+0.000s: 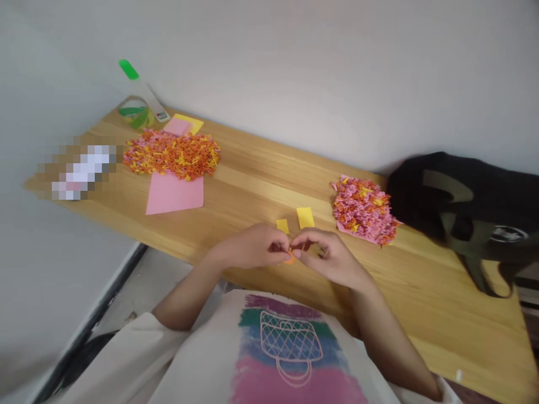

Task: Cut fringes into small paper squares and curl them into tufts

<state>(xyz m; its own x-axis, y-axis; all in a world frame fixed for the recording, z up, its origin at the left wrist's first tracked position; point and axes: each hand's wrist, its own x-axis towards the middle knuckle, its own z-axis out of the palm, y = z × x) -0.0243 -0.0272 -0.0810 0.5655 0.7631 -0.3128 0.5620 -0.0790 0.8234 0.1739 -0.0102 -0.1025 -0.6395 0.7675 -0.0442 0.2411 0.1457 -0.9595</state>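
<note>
Over the near edge of the table, my left hand [257, 247] and my right hand [330, 255] meet at the fingertips. Both are closed in a pinch on a small orange piece of paper [290, 258], largely hidden by the fingers. Just beyond the fingertips lie two small yellow paper pieces, a smaller one [282, 226] by my left hand and a larger one [305, 217] by my right hand.
Pink, orange and yellow paper bits form a left pile [172, 154] and a right pile [366, 210]. Pink paper [176, 195] sticks out below the left one. Behind stand a tape roll [135, 114] and a green-tipped strip [143, 90]. A black bag [458, 196] rests at right.
</note>
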